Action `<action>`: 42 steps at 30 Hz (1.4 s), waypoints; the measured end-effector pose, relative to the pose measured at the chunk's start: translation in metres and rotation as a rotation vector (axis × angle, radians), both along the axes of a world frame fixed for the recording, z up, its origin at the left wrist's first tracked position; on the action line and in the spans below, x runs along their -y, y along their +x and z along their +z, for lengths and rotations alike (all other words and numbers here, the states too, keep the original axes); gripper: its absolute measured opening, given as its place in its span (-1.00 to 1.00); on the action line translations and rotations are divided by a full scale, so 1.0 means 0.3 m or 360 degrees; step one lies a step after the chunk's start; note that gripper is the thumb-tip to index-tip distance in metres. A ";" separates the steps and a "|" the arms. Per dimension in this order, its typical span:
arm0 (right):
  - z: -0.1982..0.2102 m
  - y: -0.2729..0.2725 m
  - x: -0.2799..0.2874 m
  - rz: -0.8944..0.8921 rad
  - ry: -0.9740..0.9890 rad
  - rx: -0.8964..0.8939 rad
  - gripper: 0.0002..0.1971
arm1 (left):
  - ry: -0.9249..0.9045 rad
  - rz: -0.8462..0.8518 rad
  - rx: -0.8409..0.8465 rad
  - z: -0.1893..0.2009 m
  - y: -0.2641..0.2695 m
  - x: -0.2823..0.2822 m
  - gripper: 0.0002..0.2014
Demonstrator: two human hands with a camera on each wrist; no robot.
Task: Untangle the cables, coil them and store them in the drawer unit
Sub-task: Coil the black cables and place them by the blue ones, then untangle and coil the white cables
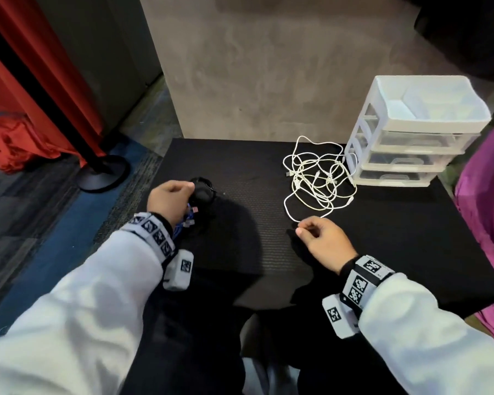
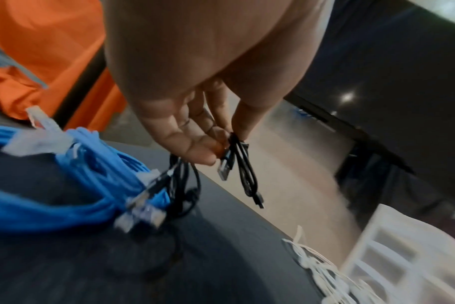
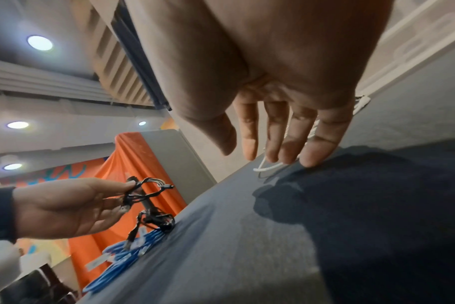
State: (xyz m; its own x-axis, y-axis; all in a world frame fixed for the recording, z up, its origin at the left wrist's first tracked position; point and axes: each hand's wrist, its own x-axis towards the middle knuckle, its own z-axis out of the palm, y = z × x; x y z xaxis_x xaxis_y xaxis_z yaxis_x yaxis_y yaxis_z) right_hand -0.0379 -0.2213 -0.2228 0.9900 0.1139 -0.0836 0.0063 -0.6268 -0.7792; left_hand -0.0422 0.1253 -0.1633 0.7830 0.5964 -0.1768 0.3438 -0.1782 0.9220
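Over surface [image 1: 382, 238]: left hand [image 1: 169, 199] pinching coiled black cable [image 2: 243, 164], kept from unwinding; right hand [image 1: 322, 240] spread, fingertips by tangled white cable [image 1: 318, 178], likely next; drawer unit [image 1: 411, 132] alongside.

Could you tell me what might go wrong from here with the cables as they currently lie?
1. The left hand pinches the black cable by a few loops only; the rest hangs tangled toward the blue cable, so lifting may drag both.
2. The right hand is open by the white cables, which are heavily knotted; pulling one end could tighten the knots.
3. That tangle lies against the drawer unit, which a tug might shift.
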 end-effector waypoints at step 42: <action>0.367 -0.320 0.133 0.0512 0.0456 0.0055 -0.92 | 0.0674 -0.1068 0.0514 -0.054 -0.299 0.472 -0.91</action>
